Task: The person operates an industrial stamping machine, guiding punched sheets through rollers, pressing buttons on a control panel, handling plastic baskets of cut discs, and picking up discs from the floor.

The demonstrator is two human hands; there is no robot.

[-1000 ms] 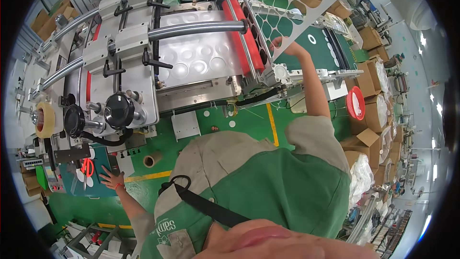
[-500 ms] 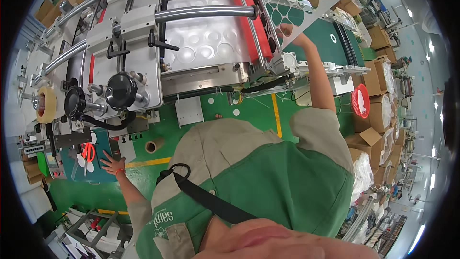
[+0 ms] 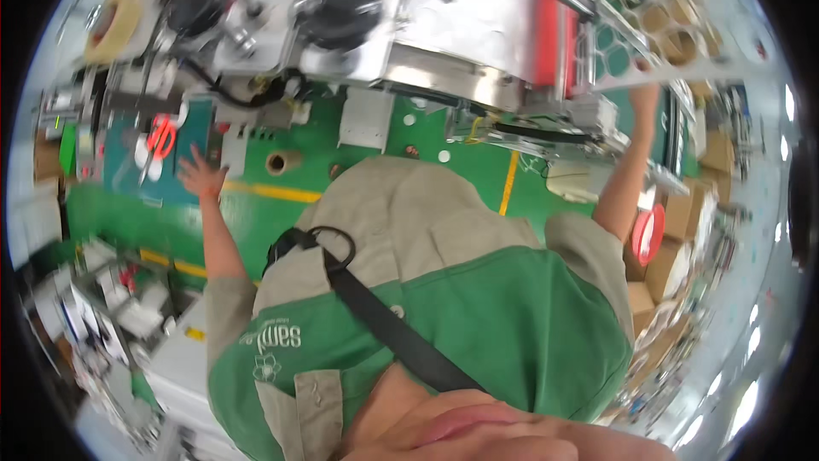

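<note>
1. Head view is filled low down by a green and beige work shirt crossed by a black strap (image 3: pixel 384 324); both arms are stretched away from the body toward a steel machine (image 3: pixel 478 26).
2. The left hand (image 3: pixel 201 176) is seen spread wide, fingers apart, empty, laid against or just over a teal mat (image 3: pixel 183 179). Red-handled scissors (image 3: pixel 158 139) lie on that mat just beside the fingertips, not gripped.
3. The right hand (image 3: pixel 646 98) is raised to the machine's right end, below a white perforated sheet (image 3: pixel 674 43) with round holes. Its fingers are blurred and partly hidden, so whether anything is gripped cannot be told.
4. Judged risk: the scissors could be nudged off the mat by the spread left hand, since the blades lie so close to it and the head is turned elsewhere.
5. Judged risk: the right hand could be caught near the red roller (image 3: pixel 554 26) and its brackets, because the reach is long and the view of it is poor.
6. A tape roll (image 3: pixel 111 26) sits at the upper left, well apart from both hands. A cardboard tube (image 3: pixel 277 162) lies on the green floor (image 3: pixel 128 222) near the left arm.
7. Brown boxes (image 3: pixel 682 231) are stacked at the right, beside a red disc (image 3: pixel 648 235), crowding the space by the right elbow.
</note>
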